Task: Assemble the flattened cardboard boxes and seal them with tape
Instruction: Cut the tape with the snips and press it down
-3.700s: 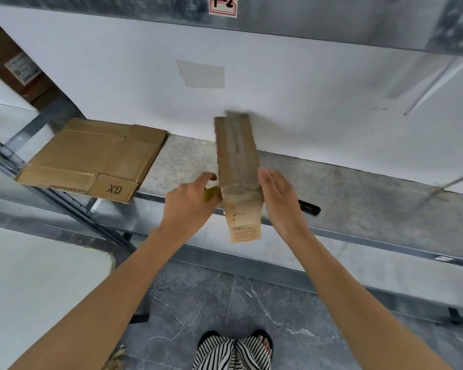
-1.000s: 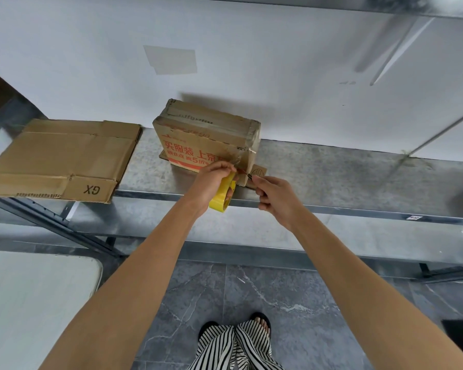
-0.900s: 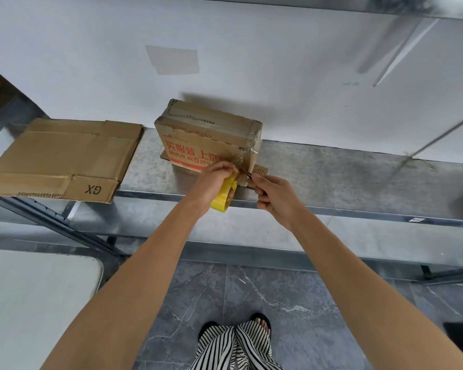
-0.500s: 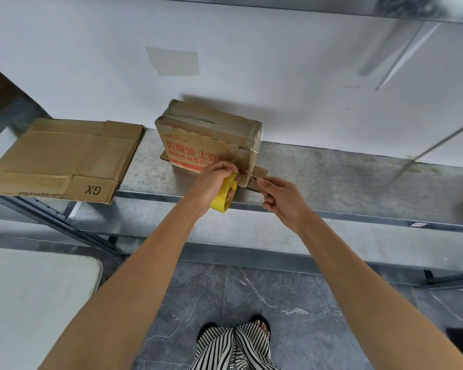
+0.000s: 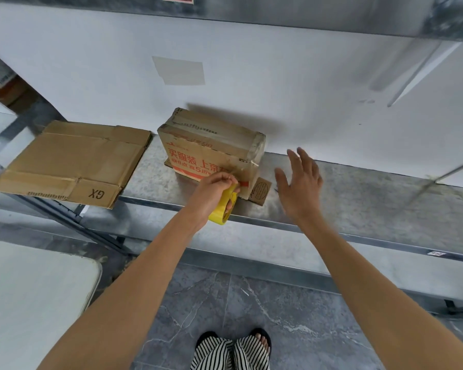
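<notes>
An assembled cardboard box [image 5: 211,148] with red print stands on the metal shelf [image 5: 358,193] against the white wall. My left hand [image 5: 214,188] grips a yellow tape roll [image 5: 223,209] at the box's lower front right corner. My right hand [image 5: 298,182] hovers just right of the box with fingers spread, holding nothing. A flattened cardboard box [image 5: 72,161] marked GX lies on the shelf to the left.
A small cardboard flap [image 5: 261,189] sticks out under the box's right corner. A white table [image 5: 30,303] sits at the lower left. An upper shelf runs overhead. Grey tiled floor lies below, with my feet at the bottom.
My right hand was pinching a small tool at the tape by the box corner; it has pulled away to the right and opened. The left hand still holds the tape roll there.
</notes>
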